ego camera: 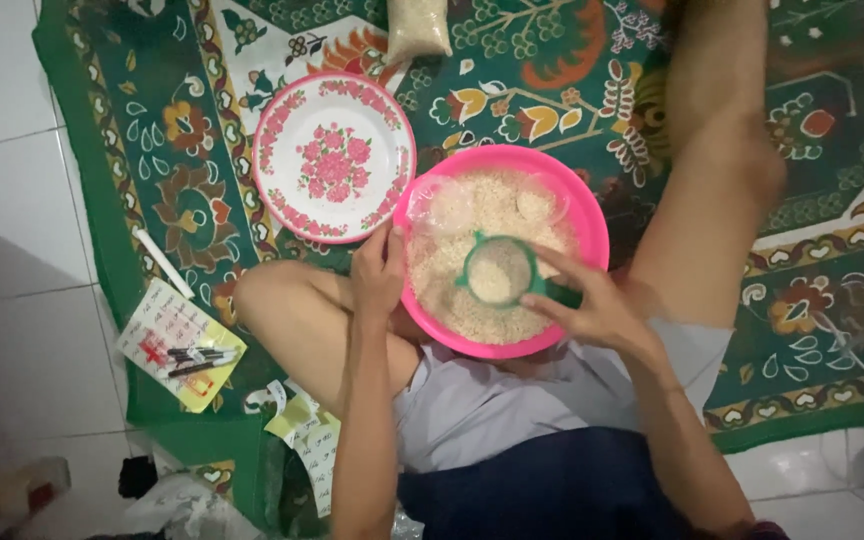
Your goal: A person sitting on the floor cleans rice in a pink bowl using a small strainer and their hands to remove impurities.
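Observation:
A pink plastic basin [592,225] full of pale rice grains [492,210] rests on my lap. My right hand [592,305] grips the handle of a small green cup [498,270], which holds some rice and hovers over the grains. A clear plastic bag [442,205] lies open inside the basin at its left side. My left hand [379,272] pinches the edge of this bag at the basin's left rim.
A white plate with pink flowers [334,157] lies on the green patterned mat [172,150] left of the basin. A filled bag of rice [417,28] stands at the top. Paper sheets with pens [180,345] and a white stick [162,262] lie at left, beside white floor tiles [12,200].

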